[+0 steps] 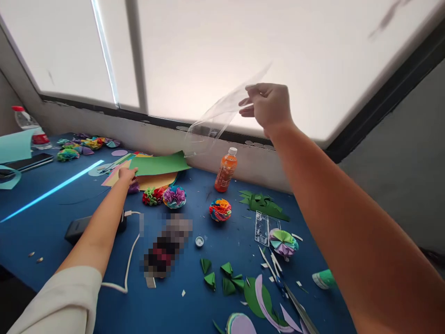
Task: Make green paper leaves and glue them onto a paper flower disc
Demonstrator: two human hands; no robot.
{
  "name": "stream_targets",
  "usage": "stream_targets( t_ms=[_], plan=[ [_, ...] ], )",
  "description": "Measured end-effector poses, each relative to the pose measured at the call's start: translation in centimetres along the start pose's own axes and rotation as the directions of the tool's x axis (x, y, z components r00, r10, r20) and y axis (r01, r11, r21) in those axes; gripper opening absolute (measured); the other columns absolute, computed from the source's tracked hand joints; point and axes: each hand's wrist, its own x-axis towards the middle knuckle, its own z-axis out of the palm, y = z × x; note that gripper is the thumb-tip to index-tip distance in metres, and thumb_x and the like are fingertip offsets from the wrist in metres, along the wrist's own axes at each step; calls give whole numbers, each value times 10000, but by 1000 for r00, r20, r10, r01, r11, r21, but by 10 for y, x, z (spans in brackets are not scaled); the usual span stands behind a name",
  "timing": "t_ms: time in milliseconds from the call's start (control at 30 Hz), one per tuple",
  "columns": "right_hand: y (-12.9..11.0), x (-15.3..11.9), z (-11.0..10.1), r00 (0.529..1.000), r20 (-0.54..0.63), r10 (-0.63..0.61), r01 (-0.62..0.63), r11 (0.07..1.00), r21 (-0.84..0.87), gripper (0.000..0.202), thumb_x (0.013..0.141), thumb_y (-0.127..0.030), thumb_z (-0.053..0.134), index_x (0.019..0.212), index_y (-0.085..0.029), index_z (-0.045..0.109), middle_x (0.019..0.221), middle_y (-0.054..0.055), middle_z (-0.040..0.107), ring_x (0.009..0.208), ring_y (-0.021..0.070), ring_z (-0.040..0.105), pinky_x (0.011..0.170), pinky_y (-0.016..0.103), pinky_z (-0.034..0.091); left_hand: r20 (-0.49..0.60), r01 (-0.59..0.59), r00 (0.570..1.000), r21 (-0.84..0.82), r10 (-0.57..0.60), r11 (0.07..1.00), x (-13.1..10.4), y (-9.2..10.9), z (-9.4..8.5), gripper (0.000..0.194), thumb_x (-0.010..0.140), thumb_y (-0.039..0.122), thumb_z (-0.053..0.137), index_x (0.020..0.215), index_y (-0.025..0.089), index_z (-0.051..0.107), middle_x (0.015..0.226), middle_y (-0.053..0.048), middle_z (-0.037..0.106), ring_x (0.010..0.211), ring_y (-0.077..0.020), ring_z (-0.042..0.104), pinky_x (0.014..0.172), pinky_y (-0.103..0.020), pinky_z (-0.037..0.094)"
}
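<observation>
High in front of the window, my right hand point(269, 104) pinches the edge of a clear plastic bag point(222, 109), which hangs down to the left in a limp curve. Lower at the left, my left hand point(128, 175) has its fingers closed at the near left edge of a green paper sheet point(156, 165). That sheet lies on top of a fanned stack of coloured paper, with an orange sheet point(158, 180) showing beneath. Just in front of the stack are a red and green paper flower point(152, 195) and a purple and blue paper flower point(174, 197).
An orange drink bottle point(226, 170) stands near the wall. Scissors point(295, 304), folded green paper pieces point(228, 280) and purple scraps point(262, 301) lie toward the front. A white cable point(130, 260) runs from a black box point(78, 227). Another bottle point(33, 127) stands far left.
</observation>
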Motion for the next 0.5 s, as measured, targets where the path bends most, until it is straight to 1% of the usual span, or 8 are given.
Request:
stream_targets(
  t_ms=[133,200,267,367,400,433,467,500],
  plan=[
    [-2,-11,-18,993,-71,-92,98,993,72,241,922,-161,441,1120,-109,569,897,67,668,505,47,565,543,206,505,3,-229,973,168,232,959,-16,9,3,351,869,296,537,1187,152,505,1231,-105,511,1065,-241,537,877,-464,467],
    [4,-16,-25,993,-75,-87,95,990,101,258,913,-122,432,1139,-131,555,969,64,658,518,32,559,531,181,481,75,-382,924,195,375,903,-29,20,11,402,836,281,585,1203,142,497,1288,-122,476,1162,-274,474,956,-500,403],
    [8,-22,-31,996,-53,-67,74,986,148,268,895,-76,417,1098,-157,572,970,39,643,514,21,545,524,170,465,197,-531,844,169,500,830,-47,35,23,567,725,269,709,1217,94,487,1311,-169,461,1247,-301,397,1043,-463,325],
    [6,-33,-36,997,76,-29,11,974,225,252,851,-26,397,915,-154,604,791,-24,587,467,7,477,476,149,407,355,-718,663,51,659,694,-84,63,46,987,488,355,852,1334,187,372,1444,-128,320,1329,-308,288,1092,-395,277],
    [4,-38,-36,993,115,-18,-10,971,239,243,837,-18,387,828,-148,592,715,-42,541,444,3,437,463,142,377,396,-773,578,-13,713,634,-100,73,54,1164,385,400,876,1378,237,291,1493,-108,226,1359,-330,213,1103,-411,254],
    [1,-43,-35,990,140,-6,-29,969,244,242,827,-13,375,745,-146,560,655,-55,490,427,1,398,458,139,350,444,-825,428,-163,787,541,-116,83,62,1264,366,462,865,1415,239,197,1518,-138,121,1367,-380,146,1091,-471,251],
    [-1,-49,-33,989,147,10,-45,969,241,252,823,-12,358,679,-149,513,610,-61,440,417,4,366,460,139,333,477,-804,331,-308,814,508,-134,92,69,1282,395,535,832,1428,275,119,1526,-142,64,1361,-403,150,1055,-502,297],
    [-3,-56,-31,990,137,28,-59,972,228,271,823,-12,335,632,-156,463,576,-63,395,413,10,347,466,143,327,512,-732,280,-433,812,526,-152,101,76,1214,489,614,758,1430,309,54,1525,-142,69,1337,-403,234,1002,-507,365]
  ],
)
